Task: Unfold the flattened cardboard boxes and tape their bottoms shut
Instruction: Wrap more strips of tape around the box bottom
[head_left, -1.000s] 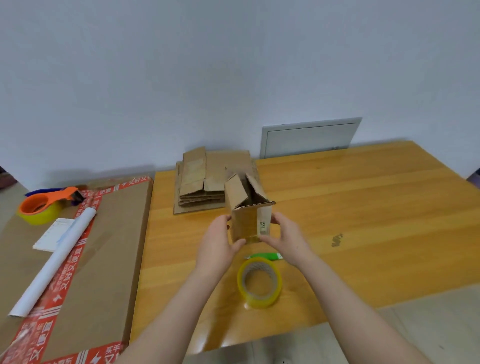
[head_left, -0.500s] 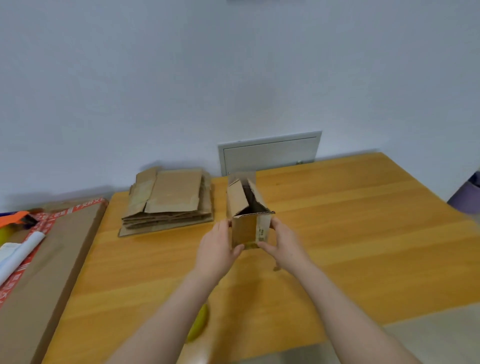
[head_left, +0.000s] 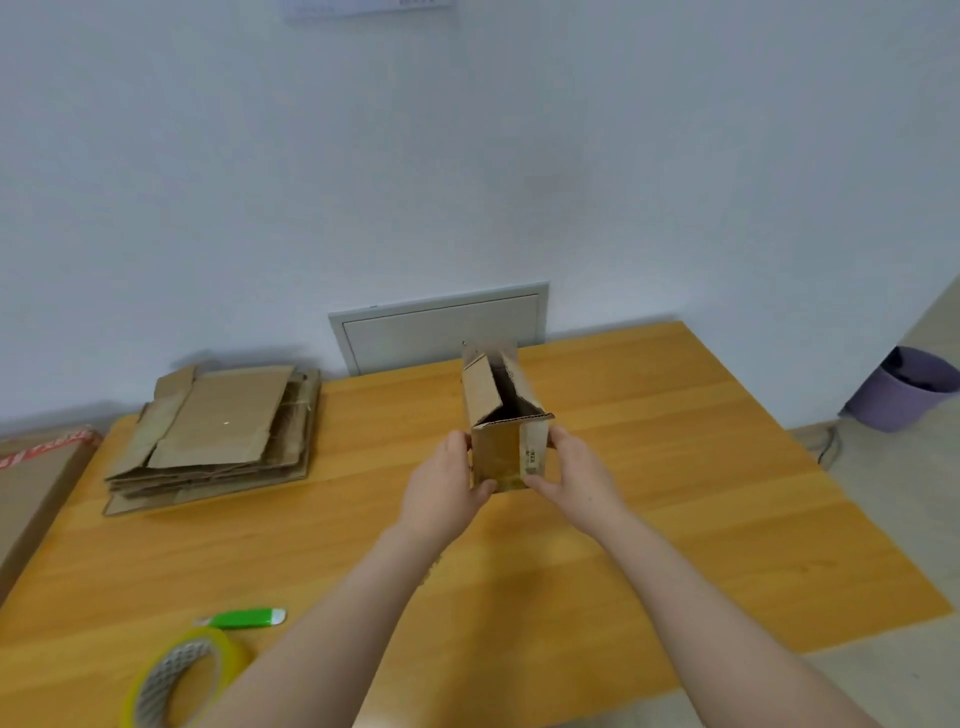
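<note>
Clasping the box (head_left: 506, 452) by its sides with left hand (head_left: 447, 488) and right hand (head_left: 576, 475), we hold it upright right of the stack (head_left: 218, 436), flaps open upward, tape (head_left: 231, 657) nearer the left.

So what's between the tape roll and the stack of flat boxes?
The green cutter, close to the tape roll; then bare table up to the stack. Head view.

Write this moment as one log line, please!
step: box opened up | left hand grip: holds box | right hand grip: holds box | tape roll: on table, untouched
</note>
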